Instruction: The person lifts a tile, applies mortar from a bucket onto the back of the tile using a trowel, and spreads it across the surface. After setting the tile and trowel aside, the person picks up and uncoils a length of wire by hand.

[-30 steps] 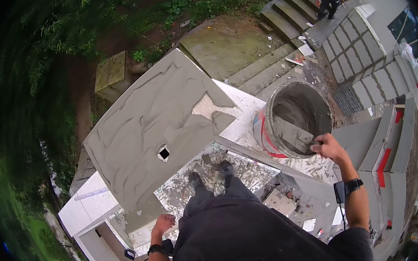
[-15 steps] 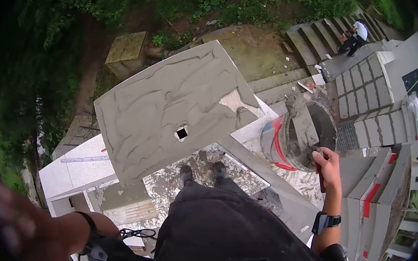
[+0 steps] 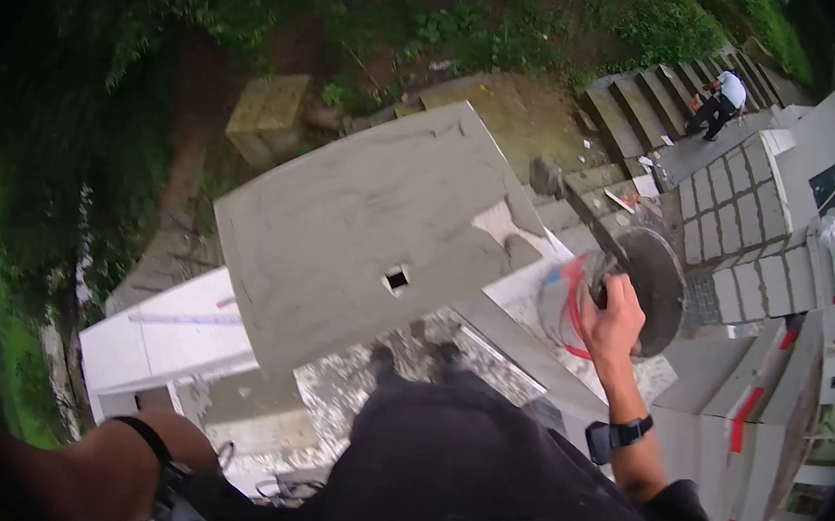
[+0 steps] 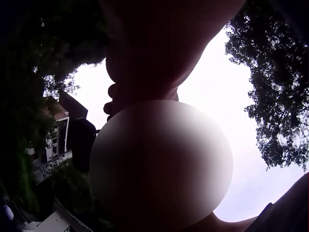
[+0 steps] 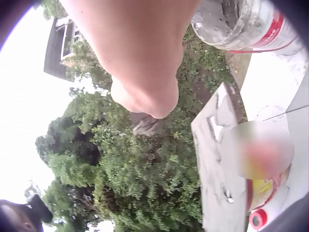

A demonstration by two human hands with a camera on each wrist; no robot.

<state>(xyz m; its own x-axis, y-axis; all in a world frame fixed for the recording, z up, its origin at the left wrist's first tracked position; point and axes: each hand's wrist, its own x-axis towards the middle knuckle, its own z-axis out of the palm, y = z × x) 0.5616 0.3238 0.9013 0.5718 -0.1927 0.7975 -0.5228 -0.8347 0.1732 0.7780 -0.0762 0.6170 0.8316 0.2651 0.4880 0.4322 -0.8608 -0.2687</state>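
Observation:
My right hand (image 3: 614, 325) grips the handle of a mortar-smeared trowel (image 3: 592, 220), held above the near rim of a bucket (image 3: 669, 285). The blade appears nearly edge-on, with a grey lump at its far end. In the right wrist view, the right hand (image 5: 145, 99) hides the handle, and part of the trowel (image 5: 146, 126) shows beyond it. Left of the bucket lies a large slab (image 3: 341, 223) coated in grey mortar, with a square hole and a pale bare patch. My left hand (image 3: 64, 483) is raised near the head, blurred; its finger pose is unclear.
A white ledge (image 3: 169, 332) with a ruler-like strip lies left of the slab. The feet stand on a mortar-spattered floor (image 3: 325, 387). Stepped blocks (image 3: 727, 391) rise at right. Another person (image 3: 722, 104) bends on the stairs beyond. A red-and-yellow container (image 5: 263, 191) stands beside the slab.
The trowel has risen from inside the bucket and turned nearly edge-on, moving left with my right hand. My left hand has come up from beside the body to near the head.

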